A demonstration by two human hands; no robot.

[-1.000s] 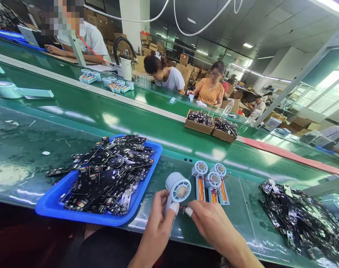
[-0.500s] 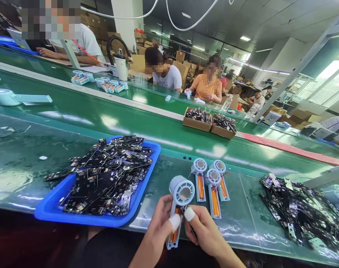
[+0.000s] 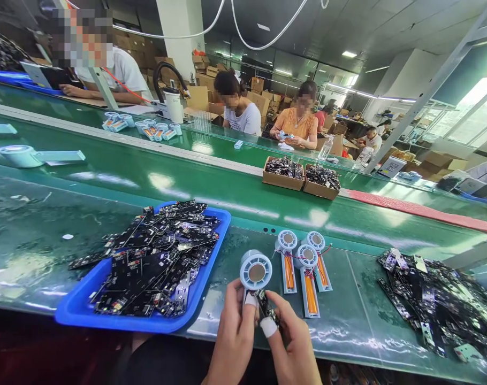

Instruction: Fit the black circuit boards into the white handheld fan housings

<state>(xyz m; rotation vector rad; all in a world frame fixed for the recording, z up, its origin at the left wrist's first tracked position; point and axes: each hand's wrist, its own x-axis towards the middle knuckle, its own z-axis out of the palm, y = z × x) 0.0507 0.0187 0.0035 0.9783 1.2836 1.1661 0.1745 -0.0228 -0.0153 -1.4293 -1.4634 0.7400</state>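
Observation:
A light-blue handheld fan body [image 3: 256, 271] with a round ribbed head stands upright in my left hand [image 3: 233, 331], whose fingers close round its handle just below the head. My right hand [image 3: 289, 339] pinches a narrow black circuit board [image 3: 263, 302] between thumb and fingers, right beside the handle. White covers wrap both thumbs. The handle's lower part is hidden behind my hands. To the right lie three similar fan bodies, the nearest [image 3: 310, 294] with an orange battery in its open handle and thin red wires.
At left a blue tray [image 3: 211, 267] is heaped with black circuit boards [image 3: 147, 272]. Another pile of boards [image 3: 436, 299] lies at right. Beyond runs a green conveyor [image 3: 211, 184] with cardboard boxes of parts [image 3: 283, 179] and a fan body [image 3: 21, 156]. Co-workers sit across it.
The fan's head has turned to face me more squarely, and my left thumb has shifted up the handle. My right hand has tilted, showing more of the board. The conveyor's fan body has moved right.

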